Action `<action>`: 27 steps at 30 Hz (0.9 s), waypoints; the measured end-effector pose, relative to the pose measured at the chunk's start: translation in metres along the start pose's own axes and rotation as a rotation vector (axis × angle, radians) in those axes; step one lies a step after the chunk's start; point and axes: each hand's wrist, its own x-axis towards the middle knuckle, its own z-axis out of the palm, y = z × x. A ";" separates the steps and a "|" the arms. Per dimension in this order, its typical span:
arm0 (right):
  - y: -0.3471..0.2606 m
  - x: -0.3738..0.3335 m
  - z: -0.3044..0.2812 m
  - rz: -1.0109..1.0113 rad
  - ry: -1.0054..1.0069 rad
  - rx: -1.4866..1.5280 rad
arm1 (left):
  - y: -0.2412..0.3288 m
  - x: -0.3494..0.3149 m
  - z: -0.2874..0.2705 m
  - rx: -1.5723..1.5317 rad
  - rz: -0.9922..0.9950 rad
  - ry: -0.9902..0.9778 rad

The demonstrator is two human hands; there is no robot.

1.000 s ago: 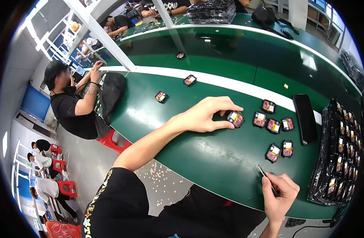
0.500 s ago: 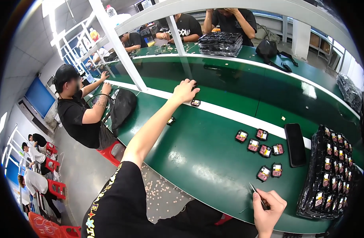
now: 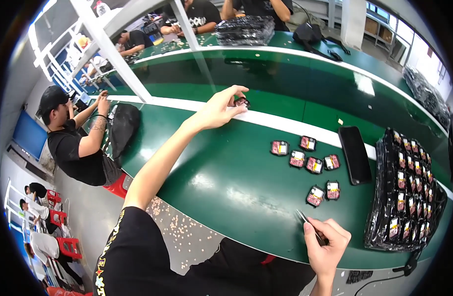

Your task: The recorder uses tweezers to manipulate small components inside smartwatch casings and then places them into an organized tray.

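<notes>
Left hand: the person's left hand [image 3: 214, 112] reaches over the flat white rail [image 3: 281, 122], thumb and fingers bent part-way; cannot tell whether they have closed on anything.
Module at fingertips: small black-framed, red-and-white-faced module [image 3: 243, 102] at the rail's far edge, between thumb and fingers; best taken by its frame, face untouched, and lifted above the rail.
Right hand: the right hand [image 3: 328, 241], well on the rail's near side, is curled around slim silver pointed tweezers [image 3: 302, 218]; better kept tip-away from faces.
Bag: slouched black fabric bag [image 3: 125, 128] by the rail's left end, limiting elbow room.
Loose modules: seven similar black-framed modules [image 3: 314, 166], near side of the rail, easily knocked by a low sweep.
Slab: black rounded phone-like slab [image 3: 355, 155] overlapping the rail, an obstacle rightward.
Trays: stacked glossy black plastic trays [image 3: 377, 212] holding modules, near the rail's right end.
</notes>
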 end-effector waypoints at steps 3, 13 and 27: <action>-0.001 0.004 -0.001 0.001 -0.003 0.003 | 0.077 -0.042 0.023 -0.096 0.150 -0.315; 0.004 0.009 0.003 0.003 -0.052 -0.024 | 0.124 -0.086 0.067 -0.300 0.388 -0.424; 0.006 0.007 0.001 -0.005 -0.052 -0.026 | 0.118 -0.093 0.077 -0.140 0.332 -0.464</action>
